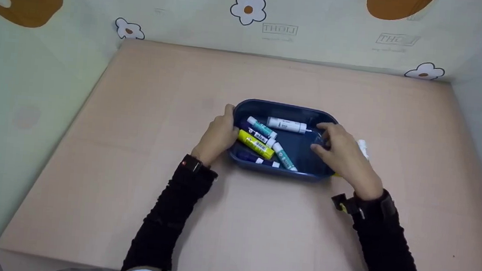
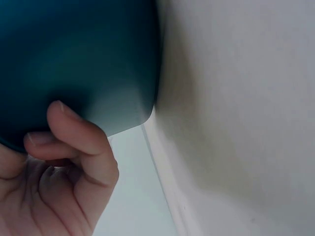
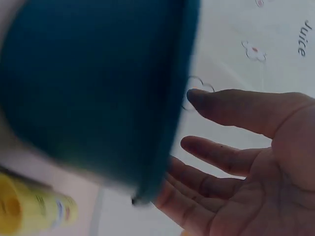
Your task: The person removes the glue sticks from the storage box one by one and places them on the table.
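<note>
A dark blue plastic basin (image 1: 287, 105) stands on the table in the head view, holding several glue-stick-like tubes. My left hand (image 1: 218, 133) grips its left end, with fingers (image 2: 81, 135) curled against the outer wall. Over the right end is my right hand (image 1: 346, 155), thumb and fingers spread with nothing between them; in the right wrist view its fingers (image 3: 211, 150) reach over the rim. Inside, a white tube (image 1: 286, 125) lies at the back. A yellow tube (image 1: 256, 144), teal-labelled tubes (image 1: 284, 156) and a dark tube (image 1: 250, 157) cluster at the left and front.
Outside the basin's right end, a white piece (image 1: 363, 148) shows partly behind my right hand. A yellow tube (image 3: 29, 206) lies beside the basin in the right wrist view. The pale table (image 1: 174, 103) runs back to a patterned wall (image 1: 190, 13).
</note>
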`<state>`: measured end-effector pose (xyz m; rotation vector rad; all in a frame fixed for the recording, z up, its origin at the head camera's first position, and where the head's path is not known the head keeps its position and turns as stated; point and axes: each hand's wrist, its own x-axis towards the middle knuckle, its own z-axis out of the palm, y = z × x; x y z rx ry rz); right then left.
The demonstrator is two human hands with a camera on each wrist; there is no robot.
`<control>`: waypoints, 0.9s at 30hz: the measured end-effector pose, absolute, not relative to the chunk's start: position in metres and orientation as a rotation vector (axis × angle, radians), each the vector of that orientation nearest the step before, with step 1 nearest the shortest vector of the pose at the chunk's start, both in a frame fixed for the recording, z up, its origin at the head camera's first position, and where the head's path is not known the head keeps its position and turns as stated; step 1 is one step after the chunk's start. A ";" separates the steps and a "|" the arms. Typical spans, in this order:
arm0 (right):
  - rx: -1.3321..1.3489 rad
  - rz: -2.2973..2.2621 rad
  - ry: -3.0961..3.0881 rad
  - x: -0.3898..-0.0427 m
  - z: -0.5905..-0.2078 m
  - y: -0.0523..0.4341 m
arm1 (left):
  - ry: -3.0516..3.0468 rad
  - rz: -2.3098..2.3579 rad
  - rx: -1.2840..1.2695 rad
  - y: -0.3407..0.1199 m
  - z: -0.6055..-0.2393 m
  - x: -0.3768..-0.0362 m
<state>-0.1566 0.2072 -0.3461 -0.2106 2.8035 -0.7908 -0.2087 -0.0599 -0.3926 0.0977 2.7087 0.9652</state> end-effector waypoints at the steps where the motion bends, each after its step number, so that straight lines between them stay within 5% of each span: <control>1: -0.246 -0.788 2.784 -0.157 -0.351 0.203 | 2.710 0.963 0.093 -0.060 -0.393 -0.209; 8: -0.510 -0.885 2.613 -0.160 -0.383 0.187 | 2.704 0.952 0.084 -0.059 -0.392 -0.208; 27: -0.643 -0.947 2.494 -0.162 -0.388 0.191 | 2.711 0.905 0.052 -0.057 -0.392 -0.209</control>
